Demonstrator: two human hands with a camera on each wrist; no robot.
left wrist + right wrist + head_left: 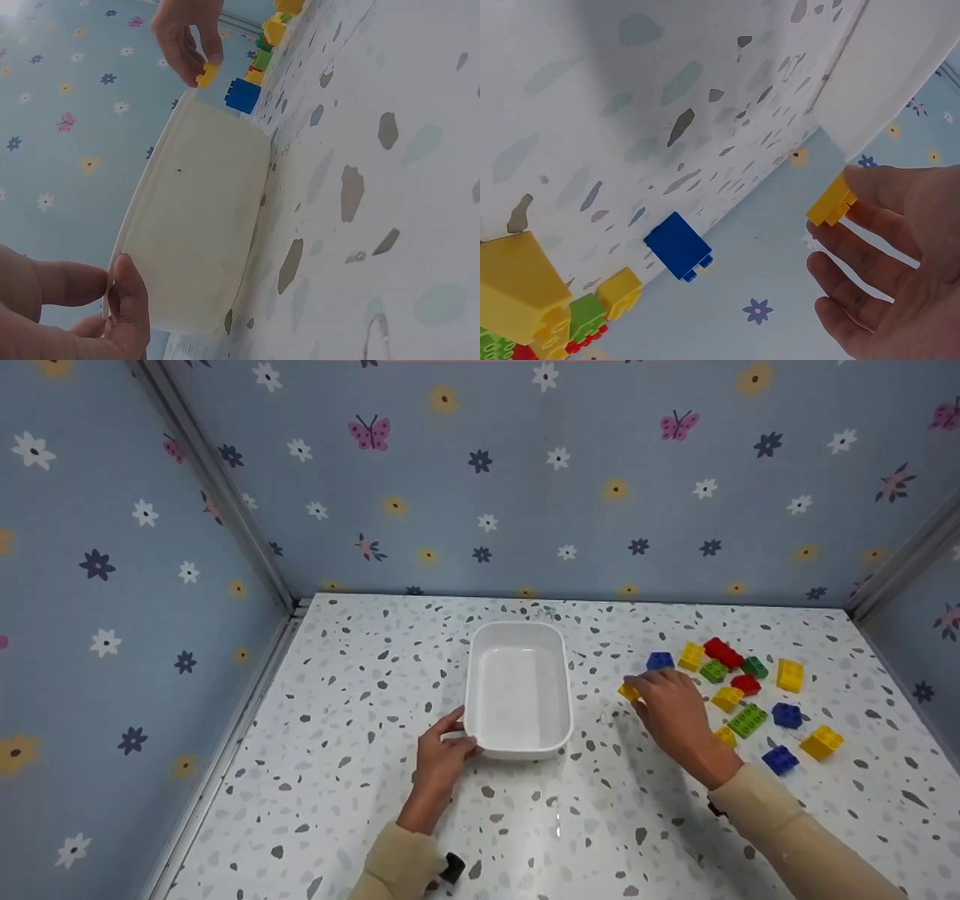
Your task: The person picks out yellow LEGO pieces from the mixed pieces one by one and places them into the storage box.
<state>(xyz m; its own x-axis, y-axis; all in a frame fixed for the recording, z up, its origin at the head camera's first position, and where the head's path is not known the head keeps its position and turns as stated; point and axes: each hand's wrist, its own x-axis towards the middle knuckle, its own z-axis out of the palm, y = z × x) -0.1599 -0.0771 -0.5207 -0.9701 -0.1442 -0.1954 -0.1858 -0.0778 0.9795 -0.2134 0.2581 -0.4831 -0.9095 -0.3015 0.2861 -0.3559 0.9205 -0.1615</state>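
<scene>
Yellow brick (628,691) is pinched in the right hand (675,706) fingers, white tub (517,744) gripped by left hand (441,754) sits empty, other bricks (750,690) remain on the tabletop (360,705).

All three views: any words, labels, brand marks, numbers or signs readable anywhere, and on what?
None: no text, number or logo can be read in any view.
white tub: plain, no label; the left hand grips its corner.
small yellow brick: no print; the right hand pinches it.
loose bricks: studs too small to show any embossing.
wall paper: only flowers and butterflies, no lettering.
table: speckles only.
</scene>
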